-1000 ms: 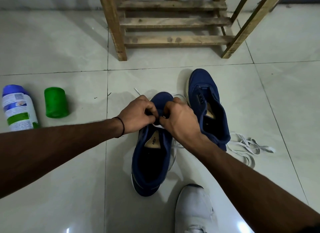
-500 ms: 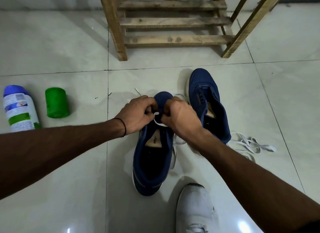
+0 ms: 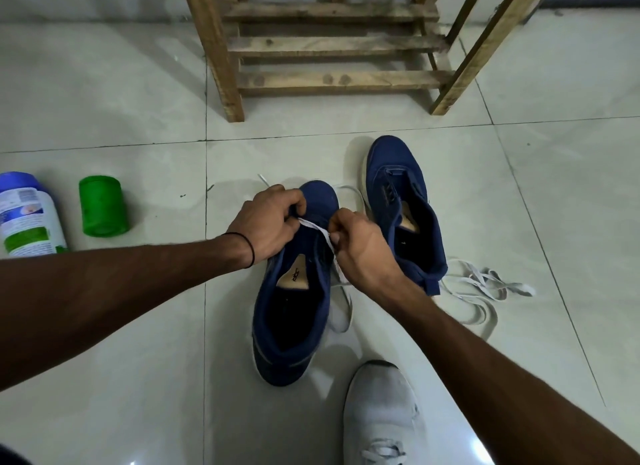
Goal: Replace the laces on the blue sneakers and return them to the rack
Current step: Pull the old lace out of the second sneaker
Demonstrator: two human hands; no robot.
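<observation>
Seemingly early: left hand [image 3: 273, 219] and right hand [image 3: 360, 246] pinch a flat white lace [image 3: 317, 227] over the near blue fabric sneaker [image 3: 294, 291], its blue twin [image 3: 405, 205] at one o'clock laceless.

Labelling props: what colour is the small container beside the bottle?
The container is green; the head view shows it.

Your bare arms and worn shoe
Both forearms are bare to the frame edge; a thin black band [image 3: 250, 253] circles the wrist of your left hand [image 3: 273, 222], and you wear a pale grey sneaker [image 3: 381, 412] with matching grey laces [image 3: 382, 452]
</observation>
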